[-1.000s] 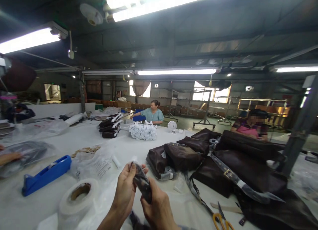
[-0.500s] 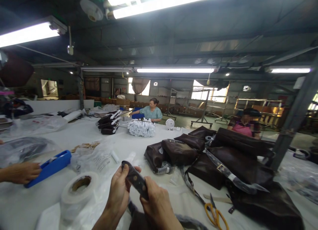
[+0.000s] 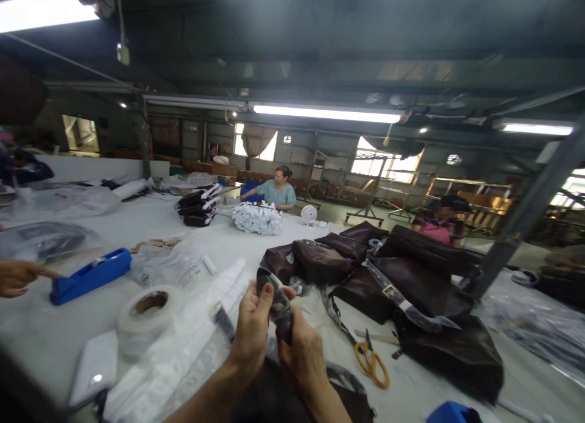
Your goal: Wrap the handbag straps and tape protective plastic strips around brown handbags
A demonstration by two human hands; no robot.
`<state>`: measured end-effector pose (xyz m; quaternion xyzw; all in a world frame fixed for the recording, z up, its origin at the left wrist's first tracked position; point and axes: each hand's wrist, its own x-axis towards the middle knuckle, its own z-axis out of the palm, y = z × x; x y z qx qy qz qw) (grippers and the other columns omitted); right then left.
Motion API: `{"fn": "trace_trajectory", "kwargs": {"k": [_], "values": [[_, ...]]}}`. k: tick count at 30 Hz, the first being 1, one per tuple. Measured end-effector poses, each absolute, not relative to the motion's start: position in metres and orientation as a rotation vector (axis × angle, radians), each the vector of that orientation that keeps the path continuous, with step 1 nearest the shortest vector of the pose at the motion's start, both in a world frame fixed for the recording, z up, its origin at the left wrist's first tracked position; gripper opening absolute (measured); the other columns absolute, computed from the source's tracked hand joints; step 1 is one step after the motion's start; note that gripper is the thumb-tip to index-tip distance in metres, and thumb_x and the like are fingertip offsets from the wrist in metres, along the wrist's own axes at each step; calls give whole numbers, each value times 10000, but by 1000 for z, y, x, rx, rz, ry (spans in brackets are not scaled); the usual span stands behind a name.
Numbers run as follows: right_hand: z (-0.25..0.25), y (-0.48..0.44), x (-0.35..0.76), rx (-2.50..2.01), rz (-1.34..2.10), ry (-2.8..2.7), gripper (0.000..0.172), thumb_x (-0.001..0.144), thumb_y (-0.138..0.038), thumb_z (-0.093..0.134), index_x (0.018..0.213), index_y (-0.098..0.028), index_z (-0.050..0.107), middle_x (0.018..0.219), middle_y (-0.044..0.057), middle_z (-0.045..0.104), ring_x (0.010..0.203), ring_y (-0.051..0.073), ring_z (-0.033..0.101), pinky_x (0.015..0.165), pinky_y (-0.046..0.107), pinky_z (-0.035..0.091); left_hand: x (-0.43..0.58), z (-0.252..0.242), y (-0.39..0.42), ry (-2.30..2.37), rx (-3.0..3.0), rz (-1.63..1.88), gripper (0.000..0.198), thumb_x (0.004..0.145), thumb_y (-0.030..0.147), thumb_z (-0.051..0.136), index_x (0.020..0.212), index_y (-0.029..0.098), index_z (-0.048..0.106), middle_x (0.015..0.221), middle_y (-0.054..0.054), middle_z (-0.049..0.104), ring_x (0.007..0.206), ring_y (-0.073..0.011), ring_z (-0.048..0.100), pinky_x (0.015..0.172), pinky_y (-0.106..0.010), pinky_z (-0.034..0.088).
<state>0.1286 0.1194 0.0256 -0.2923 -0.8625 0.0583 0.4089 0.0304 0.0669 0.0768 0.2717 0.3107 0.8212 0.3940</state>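
- So both hands were on one dark, plastic-wrapped strap (image 3: 280, 306), held up over the table (image 3: 222, 243) around the middle of its near edge.
- Left hand (image 3: 252, 316) had the upper end pinched, thumb pressed on top. Right hand (image 3: 302, 350) was wrapped snugly around the lower end, so yeah, both clamped on.
- Below them, right by the near edge, sat a dark bag (image 3: 267, 391), mostly hidden by the arms.
- Orange-handled scissors (image 3: 372, 363) lay just right of that, blades half apart.
- Big heap of dark brown bags (image 3: 434, 289) toward the table's right side.
- Over to the left: a roll of clear film (image 3: 148, 316) and a blue tape dispenser (image 3: 91, 278). A co-worker's hand (image 3: 21, 277) reached in from the left edge, finger at the dispenser; can't tell if it actually touched.
- Toward the far edge, a bundle of white rolls (image 3: 257, 219), with someone in a teal top (image 3: 280, 194) behind it.
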Motion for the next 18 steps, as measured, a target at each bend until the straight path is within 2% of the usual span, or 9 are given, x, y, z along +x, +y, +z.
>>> {"fn": "trace_trajectory", "kwargs": {"k": [4, 7, 10, 15, 18], "values": [[15, 119, 141, -746, 60, -2146, 337, 870, -255, 440, 1184, -155, 511, 763, 95, 699, 621, 251, 678, 518, 298, 486, 48, 73, 58, 794, 812, 2037, 311, 814, 467, 666, 867, 172, 583, 868, -85, 719, 770, -185, 672, 701, -259, 503], [17, 115, 146, -727, 51, -2057, 421, 894, -299, 436, 1284, -139, 456, 928, 145, 720, 738, 277, 709, 579, 320, 531, 51, 70, 55, 747, 859, 2010, 307, 815, 458, 668, 884, 175, 572, 860, -90, 717, 774, -200, 674, 719, -282, 506], [23, 109, 146, -654, -27, -2068, 386, 887, -254, 435, 1262, -178, 485, 1019, 134, 711, 803, 262, 714, 612, 303, 540, 42, 66, 55, 747, 788, 2036, 328, 816, 470, 663, 902, 163, 583, 827, -93, 714, 777, -209, 675, 701, -283, 502], [17, 126, 161, -625, -242, -2211, 319, 820, -116, 402, 1075, -213, 567, 795, 60, 695, 657, 232, 691, 587, 311, 517, 18, 60, 60, 829, 577, 2242, 364, 795, 507, 668, 848, 155, 590, 739, -68, 699, 762, -206, 670, 711, -278, 490], [0, 145, 175, -597, -248, -2242, 350, 824, -162, 432, 1149, -212, 550, 848, 76, 701, 716, 245, 703, 615, 329, 550, 18, 47, 65, 818, 511, 2199, 367, 780, 499, 689, 858, 156, 582, 746, -62, 690, 786, -216, 667, 674, -271, 479]]}}
